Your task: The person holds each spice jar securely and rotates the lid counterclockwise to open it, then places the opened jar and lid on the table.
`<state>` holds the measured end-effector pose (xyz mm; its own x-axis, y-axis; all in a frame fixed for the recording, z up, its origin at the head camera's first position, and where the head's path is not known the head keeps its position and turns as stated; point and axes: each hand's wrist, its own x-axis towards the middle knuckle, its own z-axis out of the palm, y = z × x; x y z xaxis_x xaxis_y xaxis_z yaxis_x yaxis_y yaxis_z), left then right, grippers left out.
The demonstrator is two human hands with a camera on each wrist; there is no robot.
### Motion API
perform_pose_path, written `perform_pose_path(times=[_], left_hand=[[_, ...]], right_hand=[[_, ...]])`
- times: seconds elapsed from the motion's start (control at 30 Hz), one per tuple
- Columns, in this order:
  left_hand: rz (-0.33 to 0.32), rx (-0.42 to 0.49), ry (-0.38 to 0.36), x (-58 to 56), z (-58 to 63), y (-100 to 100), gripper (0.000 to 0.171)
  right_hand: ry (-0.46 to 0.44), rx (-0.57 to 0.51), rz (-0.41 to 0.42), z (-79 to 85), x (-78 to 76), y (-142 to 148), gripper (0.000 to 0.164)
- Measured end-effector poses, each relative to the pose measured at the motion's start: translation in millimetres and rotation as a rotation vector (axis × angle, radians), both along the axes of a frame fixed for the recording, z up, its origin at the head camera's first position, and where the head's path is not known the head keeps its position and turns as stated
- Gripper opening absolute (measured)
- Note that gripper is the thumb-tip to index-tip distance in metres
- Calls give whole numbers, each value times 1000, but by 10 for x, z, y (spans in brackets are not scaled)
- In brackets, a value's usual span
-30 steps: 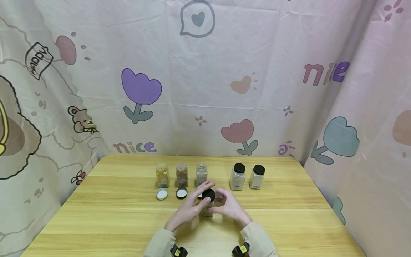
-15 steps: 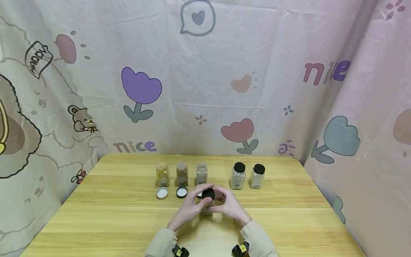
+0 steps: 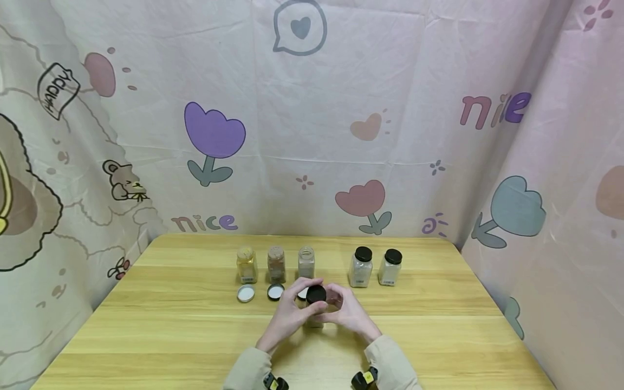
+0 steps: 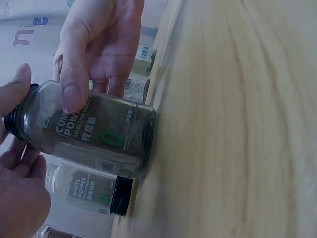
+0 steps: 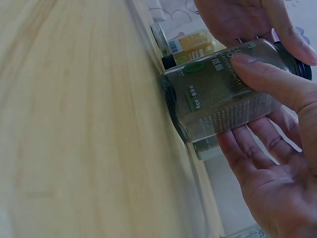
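Both hands are on a cumin powder jar [image 4: 106, 134] that stands upright near the front middle of the table, brown powder inside. My left hand [image 3: 287, 314] holds its black lid [image 3: 316, 294] between thumb and fingers. Around the jar's body, my right hand [image 3: 348, 313] grips with the thumb on one side and fingers on the other. In the right wrist view, the thumb of the right hand [image 5: 277, 153] lies over the label, and the left hand [image 5: 237, 20] is up at the lid end.
Behind, three uncapped jars stand in a row: yellow [image 3: 247, 266], brown [image 3: 276, 265] and white pepper [image 3: 306, 263]. Their upturned lids [image 3: 246, 293] lie in front, one partly hidden by the left hand. Two black-capped jars [image 3: 361, 271] stand to the right on the wooden table [image 3: 161, 314].
My left hand has turned slightly on the lid, its forearm shifting a little to the right. The right hand and the jar stay in place.
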<state>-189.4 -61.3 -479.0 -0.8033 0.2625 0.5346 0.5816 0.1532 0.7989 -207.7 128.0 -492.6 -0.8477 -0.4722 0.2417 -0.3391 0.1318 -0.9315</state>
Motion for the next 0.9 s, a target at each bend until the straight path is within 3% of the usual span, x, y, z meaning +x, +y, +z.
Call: perform_pose_path(times=[0.13, 0.33, 0.43, 0.57, 0.8, 0.9], left_hand=[[-15, -22, 9, 0, -1, -12, 43], [-212, 7, -22, 0, 53, -95, 38], [-260, -13, -42, 1, 81, -140, 39], [-212, -45, -64, 1, 94, -162, 43], [10, -37, -28, 12, 49, -57, 49], [32, -51, -6, 14, 32, -48, 48]], right_hand=[[-8, -8, 11, -2, 2, 1, 44], [-1, -5, 3, -5, -8, 15, 44], [2, 5, 2, -1, -10, 18, 45], [-6, 2, 11, 3, -9, 17, 46], [-6, -11, 21, 14, 3, 10, 45], [-7, -19, 27, 14, 1, 10, 45]])
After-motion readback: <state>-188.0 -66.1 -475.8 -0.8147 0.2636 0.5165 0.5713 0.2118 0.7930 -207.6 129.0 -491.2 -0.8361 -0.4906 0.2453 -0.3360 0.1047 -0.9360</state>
